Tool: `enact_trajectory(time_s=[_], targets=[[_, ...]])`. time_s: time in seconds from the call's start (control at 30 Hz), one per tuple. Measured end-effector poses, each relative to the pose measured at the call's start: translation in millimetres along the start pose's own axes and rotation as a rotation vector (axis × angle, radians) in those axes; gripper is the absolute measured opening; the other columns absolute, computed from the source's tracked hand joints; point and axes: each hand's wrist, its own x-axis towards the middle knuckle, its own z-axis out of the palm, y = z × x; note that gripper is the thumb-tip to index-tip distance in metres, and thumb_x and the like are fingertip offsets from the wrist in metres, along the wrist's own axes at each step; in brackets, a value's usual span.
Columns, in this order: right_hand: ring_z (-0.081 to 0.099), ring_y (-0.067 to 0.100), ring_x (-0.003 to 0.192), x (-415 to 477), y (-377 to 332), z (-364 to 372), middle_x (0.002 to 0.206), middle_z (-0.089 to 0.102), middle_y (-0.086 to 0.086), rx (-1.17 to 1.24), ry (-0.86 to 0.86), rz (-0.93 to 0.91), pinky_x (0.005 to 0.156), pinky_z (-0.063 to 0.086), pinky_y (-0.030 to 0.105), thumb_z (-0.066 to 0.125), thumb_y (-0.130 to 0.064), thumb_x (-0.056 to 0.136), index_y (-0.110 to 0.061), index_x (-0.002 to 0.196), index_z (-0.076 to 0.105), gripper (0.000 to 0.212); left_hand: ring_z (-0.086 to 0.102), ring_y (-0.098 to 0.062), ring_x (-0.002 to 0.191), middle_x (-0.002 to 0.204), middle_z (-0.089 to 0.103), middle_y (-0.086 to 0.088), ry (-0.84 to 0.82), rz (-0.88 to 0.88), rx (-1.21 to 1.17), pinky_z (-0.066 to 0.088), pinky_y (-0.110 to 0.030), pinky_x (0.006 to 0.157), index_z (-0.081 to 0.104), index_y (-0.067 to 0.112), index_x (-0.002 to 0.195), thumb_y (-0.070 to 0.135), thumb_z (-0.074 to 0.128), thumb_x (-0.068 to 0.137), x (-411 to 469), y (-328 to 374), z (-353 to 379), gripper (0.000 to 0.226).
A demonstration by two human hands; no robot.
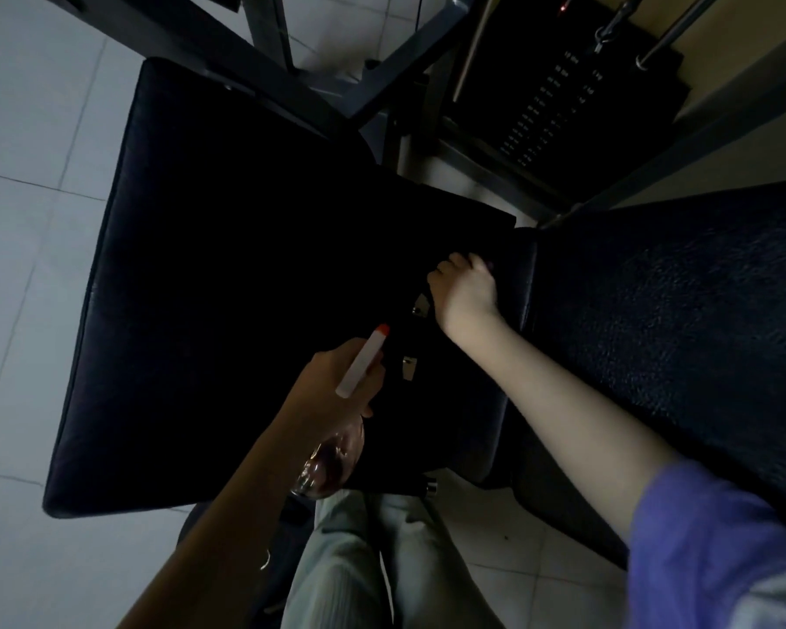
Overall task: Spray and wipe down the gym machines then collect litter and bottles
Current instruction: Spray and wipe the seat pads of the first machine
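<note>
A black padded seat of a gym machine fills the middle of the view. My left hand is closed around the neck of a clear spray bottle with dark reddish liquid. Its white nozzle with a red tip points out over the seat. My right hand presses down with curled fingers on a dark cloth spread over the seat's right part. The cloth is hard to tell from the black pad. Two small pale tags show beside the hand.
A second black textured pad lies to the right. A weight stack with cables and grey frame bars stands behind. Pale floor tiles lie to the left. My legs in light trousers stand against the seat's near edge.
</note>
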Motion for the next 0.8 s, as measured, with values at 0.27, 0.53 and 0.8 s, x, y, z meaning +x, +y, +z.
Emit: enact_trajectory(time_s=[0.27, 0.53, 0.8], targets=[[0.011, 0.029, 0.144, 1.8, -8.2, -3.5, 0.154, 0.021, 0.011, -0.08, -0.036, 0.026, 0.117, 0.006, 0.043, 0.031, -0.031, 0.1, -0.016, 0.146, 0.028, 0.048, 0.066, -0.031, 0.058, 0.071, 0.065, -0.012, -0.044, -0.021, -0.058, 0.055, -0.044, 0.053, 0.059, 0.02, 0.085, 0.018, 0.057, 0.091, -2.7, -2.3, -4.9, 0.006], [0.009, 0.023, 0.145, -45.6, 5.6, -7.1, 0.155, 0.023, 0.008, 0.188, 0.26, 0.291, 0.117, 0.0, 0.039, 0.039, -0.012, 0.097, -0.013, 0.14, 0.04, 0.043, 0.065, -0.028, 0.056, 0.071, 0.064, -0.016, -0.048, 0.014, -0.021, 0.054, -0.045, 0.052, 0.059, 0.004, 0.088, 0.007, 0.056, 0.094, -1.7, 0.7, -10.1, 0.007], [0.016, 0.025, 0.144, -91.4, -6.8, 7.3, 0.153, 0.029, 0.009, 0.191, 0.321, 0.295, 0.117, 0.005, 0.04, 0.047, -0.012, 0.093, -0.01, 0.139, 0.042, 0.047, 0.066, -0.028, 0.057, 0.072, 0.064, -0.018, -0.063, 0.012, -0.008, 0.053, -0.039, 0.051, 0.058, 0.004, 0.089, 0.009, 0.055, 0.095, -3.1, 0.1, -7.5, 0.008]])
